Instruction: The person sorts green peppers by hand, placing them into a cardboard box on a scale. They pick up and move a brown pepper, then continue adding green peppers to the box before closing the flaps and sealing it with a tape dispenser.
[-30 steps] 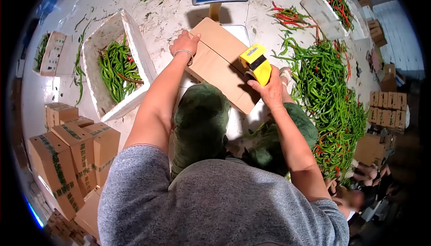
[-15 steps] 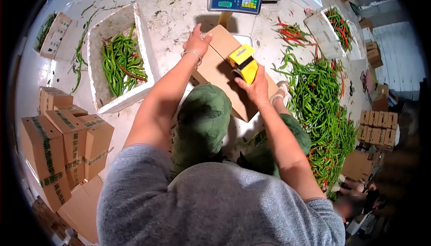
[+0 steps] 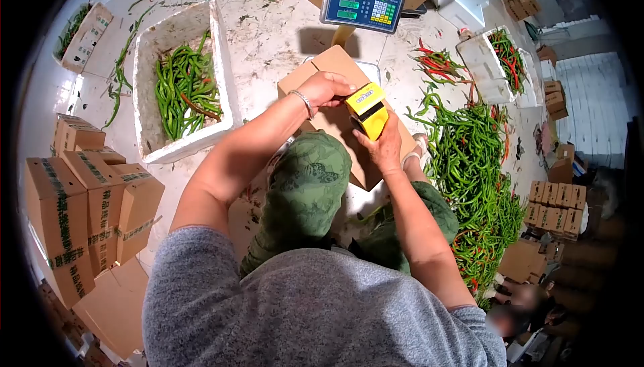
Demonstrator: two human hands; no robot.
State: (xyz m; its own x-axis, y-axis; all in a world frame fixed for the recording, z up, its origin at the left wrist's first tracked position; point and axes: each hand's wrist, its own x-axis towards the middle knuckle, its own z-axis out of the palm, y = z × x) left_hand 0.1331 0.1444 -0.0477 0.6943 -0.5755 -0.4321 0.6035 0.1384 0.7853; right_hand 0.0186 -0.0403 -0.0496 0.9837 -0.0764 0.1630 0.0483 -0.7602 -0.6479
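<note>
A closed cardboard box [image 3: 343,149] lies tilted on the scale between my knees. My right hand [image 3: 384,142] is wrapped round a yellow tape dispenser [image 3: 373,120] above the box. Beside the dispenser's front end is my left hand [image 3: 327,90], fingers pinched together near its edge; what they grip, if anything, is too small to tell. The scale's display [image 3: 362,5] stands just beyond the box.
A white foam box [image 3: 227,79] of green peppers is at the left. Taped cartons [image 3: 60,199] stand lower left. A long pile of peppers [image 3: 469,172] covers the floor at right. Another foam box [image 3: 486,72] is upper right. A person [image 3: 516,307] sits lower right.
My left hand has moved from the box's far left edge to the front of the tape dispenser, and its fingers have closed. The view has shifted slightly.
</note>
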